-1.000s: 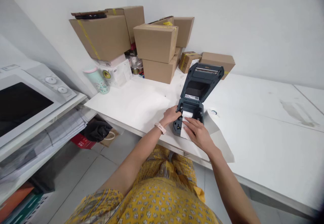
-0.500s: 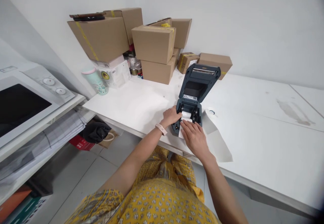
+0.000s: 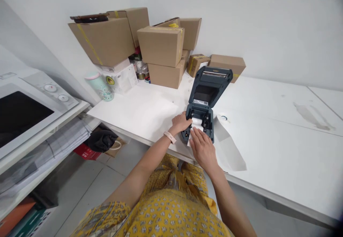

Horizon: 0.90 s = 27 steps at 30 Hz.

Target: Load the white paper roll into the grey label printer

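Paper is what both your hands are on. One white roll [image 3: 197, 121] sits in the bay of one dark label printer [image 3: 201, 131], which stands near the front edge of the table [image 3: 268, 140] with its lid [image 3: 209, 87] raised and tipped back. One paper strip [image 3: 190, 140] runs from the roll forward over the printer's front lip.

Your right hand [image 3: 203, 149] lies flat on that strip with fingers stretched out, its grip wide and closed on nothing. Your left hand [image 3: 180, 122] rests against the printer's left side by the roll. Its fingers curl inward, but you cannot tell from this view whether that grip pinches anything or only steadies the body.

The strip looks thin, light and limp, so it would likely crease or tear under a sideways tug. It is best held by both edges near its free end. The roll should be light and turn easily. The printer is stiff plastic, and its lid hinge is probably the weak spot.

Also on the table:
- one loose white sheet [image 3: 227, 147] just right of the printer
- one small white ring [image 3: 223, 117] beside it
- at least seven cardboard boxes [image 3: 160, 46] at the back
- one mint tumbler [image 3: 98, 85]

One microwave [image 3: 26, 105] stands on the shelf to your left.
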Tool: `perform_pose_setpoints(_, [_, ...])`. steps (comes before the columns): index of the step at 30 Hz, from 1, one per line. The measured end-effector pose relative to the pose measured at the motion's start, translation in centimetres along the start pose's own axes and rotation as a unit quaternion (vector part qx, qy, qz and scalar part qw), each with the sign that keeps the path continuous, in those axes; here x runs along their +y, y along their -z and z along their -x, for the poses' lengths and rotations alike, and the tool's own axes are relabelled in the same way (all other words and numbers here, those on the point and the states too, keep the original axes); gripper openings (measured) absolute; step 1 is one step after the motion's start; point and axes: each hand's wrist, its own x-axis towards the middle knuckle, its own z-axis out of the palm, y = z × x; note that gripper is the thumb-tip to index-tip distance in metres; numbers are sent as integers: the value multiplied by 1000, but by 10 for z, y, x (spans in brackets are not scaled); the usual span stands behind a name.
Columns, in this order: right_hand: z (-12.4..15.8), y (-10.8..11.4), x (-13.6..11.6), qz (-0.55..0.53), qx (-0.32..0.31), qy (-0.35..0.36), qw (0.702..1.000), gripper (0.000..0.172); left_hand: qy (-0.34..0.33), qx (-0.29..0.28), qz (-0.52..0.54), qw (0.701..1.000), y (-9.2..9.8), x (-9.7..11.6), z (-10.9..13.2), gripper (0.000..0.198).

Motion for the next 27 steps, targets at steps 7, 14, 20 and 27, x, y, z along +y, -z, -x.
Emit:
perform_pose_setpoints(7, [2, 3, 5, -3, -17, 13, 1000, 44, -2, -2, 0, 1000, 3, 1, 2, 45])
perform_pose_setpoints(14, [3, 4, 6, 3, -10, 20, 1000, 43, -4, 5, 15, 1000, 1, -1, 3, 44])
perform_pose_setpoints(20, [6, 1, 7, -4, -17, 10, 1000, 46, -3, 3, 18, 1000, 0, -1, 2, 44])
perform_pose_setpoints(27, [7, 1, 5, -27, -24, -8, 999, 47, 6, -3, 39, 999, 3, 1, 7, 49])
